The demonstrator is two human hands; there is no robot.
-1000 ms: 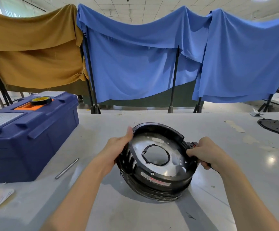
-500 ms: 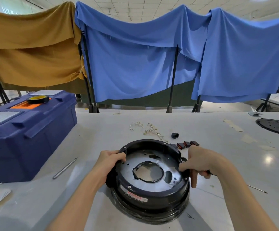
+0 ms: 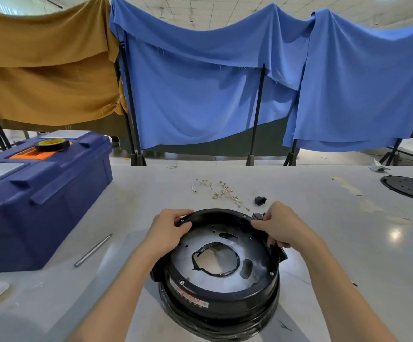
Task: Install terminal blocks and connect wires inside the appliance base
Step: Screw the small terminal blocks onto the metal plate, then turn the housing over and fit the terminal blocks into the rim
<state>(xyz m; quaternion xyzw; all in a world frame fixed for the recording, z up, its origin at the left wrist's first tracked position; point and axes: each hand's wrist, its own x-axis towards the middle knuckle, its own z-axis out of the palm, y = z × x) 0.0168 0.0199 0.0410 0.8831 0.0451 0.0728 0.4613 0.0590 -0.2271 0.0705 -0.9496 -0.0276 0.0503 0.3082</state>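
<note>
The base (image 3: 225, 298) now sits flat on the table (image 3: 348, 248), open side up, right in front of the person. A second ago it was tipped up on its edge, facing the camera. Lowering it has uncovered the parts lying beyond it. I judge the setting-down finished and the fitting not yet begun.

It is a round black shell with a shiny metal plate (image 3: 200, 245) as its floor. The plate has a large central hole ringed in black and several smaller holes. A label shows on the near wall, and dark film wraps the bottom edge. No wiring shows inside.

The left hand (image 3: 169, 233) grips the far-left rim, thumb over the edge. The right hand (image 3: 282, 225) has slid round to the far-right rim and is curled over it. Its fingertips touch the blocks (image 3: 258, 215) just outside the rim. Whether it also pinches one, I cannot tell.

A loose black block (image 3: 260, 200) and a tangle of pale wires (image 3: 221, 192) lie near, beyond the rim. At the left are a metal rod (image 3: 93, 250) and a blue toolbox (image 3: 40, 198) with tape (image 3: 51, 144) on its lid. A black disc (image 3: 410, 187) lies far right.
</note>
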